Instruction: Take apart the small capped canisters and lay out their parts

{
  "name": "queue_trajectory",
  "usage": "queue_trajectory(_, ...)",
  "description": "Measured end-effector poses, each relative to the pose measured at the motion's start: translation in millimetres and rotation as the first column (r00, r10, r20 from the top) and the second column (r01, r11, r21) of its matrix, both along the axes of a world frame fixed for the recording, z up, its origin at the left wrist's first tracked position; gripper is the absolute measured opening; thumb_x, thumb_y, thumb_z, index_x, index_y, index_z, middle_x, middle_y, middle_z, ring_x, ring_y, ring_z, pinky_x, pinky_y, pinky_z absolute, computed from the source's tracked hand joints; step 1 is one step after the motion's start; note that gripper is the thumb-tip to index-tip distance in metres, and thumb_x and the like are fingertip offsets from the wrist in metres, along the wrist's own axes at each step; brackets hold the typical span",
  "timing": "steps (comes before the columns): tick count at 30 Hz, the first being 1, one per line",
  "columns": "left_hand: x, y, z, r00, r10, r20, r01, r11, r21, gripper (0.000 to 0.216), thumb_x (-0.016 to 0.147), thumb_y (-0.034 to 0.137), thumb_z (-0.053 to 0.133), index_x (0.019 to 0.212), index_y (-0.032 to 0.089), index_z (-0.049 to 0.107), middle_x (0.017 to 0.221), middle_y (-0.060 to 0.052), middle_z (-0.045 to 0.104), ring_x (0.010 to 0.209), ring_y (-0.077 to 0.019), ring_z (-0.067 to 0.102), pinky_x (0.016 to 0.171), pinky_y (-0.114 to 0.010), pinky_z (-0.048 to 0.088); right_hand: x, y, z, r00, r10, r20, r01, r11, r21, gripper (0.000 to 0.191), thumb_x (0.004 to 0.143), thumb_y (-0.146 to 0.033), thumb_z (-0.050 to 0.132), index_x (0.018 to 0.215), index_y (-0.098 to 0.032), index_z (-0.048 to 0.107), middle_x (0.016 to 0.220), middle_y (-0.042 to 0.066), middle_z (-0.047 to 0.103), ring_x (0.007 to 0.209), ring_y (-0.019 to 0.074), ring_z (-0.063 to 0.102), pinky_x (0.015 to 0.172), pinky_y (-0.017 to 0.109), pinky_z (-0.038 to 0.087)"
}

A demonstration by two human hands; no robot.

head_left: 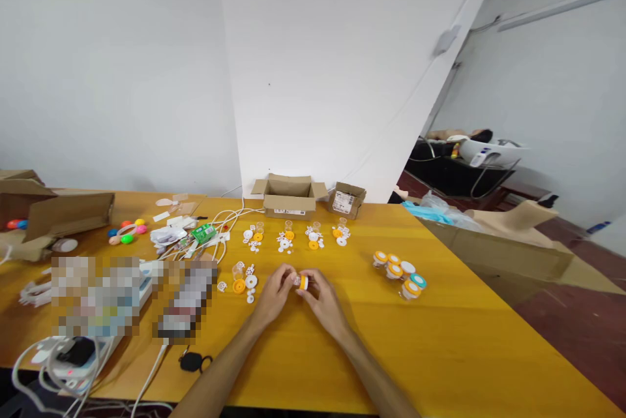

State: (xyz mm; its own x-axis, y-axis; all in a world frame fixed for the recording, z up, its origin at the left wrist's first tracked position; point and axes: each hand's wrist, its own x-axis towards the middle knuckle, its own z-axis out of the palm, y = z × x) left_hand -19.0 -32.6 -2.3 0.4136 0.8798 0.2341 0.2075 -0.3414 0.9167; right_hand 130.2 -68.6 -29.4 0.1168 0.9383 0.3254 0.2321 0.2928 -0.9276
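Observation:
My left hand (274, 293) and my right hand (323, 299) meet above the middle of the table. Between them is a small clear jar with an orange-rimmed lid (304, 283), tilted on its side. Fingers of my left hand pinch its clear end, and my right fingers grip around the orange rim. Left of my hands lies a loose group of parts: an orange ring cap (239, 286), a white disc (251, 282), a clear cup (237, 272) and small white openwork pieces (250, 270). The finest details of the held jar are hidden by my fingers.
Several similar part groups (313, 245) lie farther back, before two cardboard boxes (289, 204) (346, 200). Lidded jars (394, 269) stand together on the right. A phone (188, 300), cables, a power strip (78, 366), a black key fob (192, 361) and coloured balls (127, 238) occupy the left.

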Motion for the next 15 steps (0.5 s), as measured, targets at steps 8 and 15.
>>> queue_trajectory(8,-1.4,-2.5,5.2,0.999,-0.054,0.010,0.054,0.998,-0.026,0.035,0.088,0.053,0.049,0.098,0.021,0.061,0.075,0.001,0.061,0.069,-0.0161,0.055,0.067,-0.027,0.044,0.8,-0.6,8.0,1.000,0.008,-0.014,-0.008,1.000,0.001,0.020,0.075,-0.027,0.062,0.094,-0.024,0.061,0.095,0.003,0.068,0.091,0.0224,0.064,0.084,0.036,0.052)
queue_trajectory(15,5.6,-0.5,5.8,0.995,0.098,-0.024,-0.099,0.994,-0.035,0.043,0.088,0.057,0.044,0.068,0.021,0.052,0.061,0.003,0.054,0.060,-0.0151,0.049,0.061,-0.027,0.038,0.0,-2.9,9.4,0.997,0.008,0.073,-0.012,0.998,0.055,0.020,0.076,-0.023,0.059,0.096,-0.025,0.060,0.097,0.003,0.066,0.093,0.0231,0.063,0.086,0.037,0.051)
